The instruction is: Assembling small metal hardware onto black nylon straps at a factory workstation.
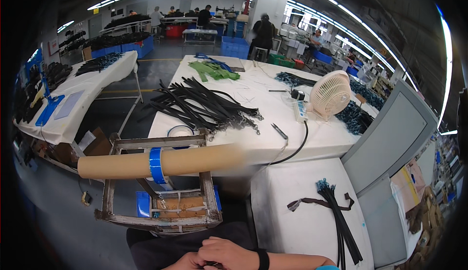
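Note:
Low in the view, over my dark-clothed lap, my left hand (186, 261) and my right hand (228, 254) are pressed together. The fingers of both are curled closed, and a bit of something dark shows between them, too small to name. A black band (263, 259) circles my right wrist. Nearest on the right, a bundle of black straps (341, 226) with teal-wrapped ends lies on a white-covered surface (287, 206), beside a loose dark strip (317, 202). Ahead of my hands stands a metal frame (109, 197) with a brown cardboard tube (117, 166) across it, ringed by a blue tape roll (155, 165).
On the white table (234, 145) ahead lie black straps with metal hooks (200, 104), green strips (212, 70), thread snips (279, 131) and a beige fan (330, 95). A grey panel (390, 133) stands at the right. Several people sit farther off among blue bins (235, 47).

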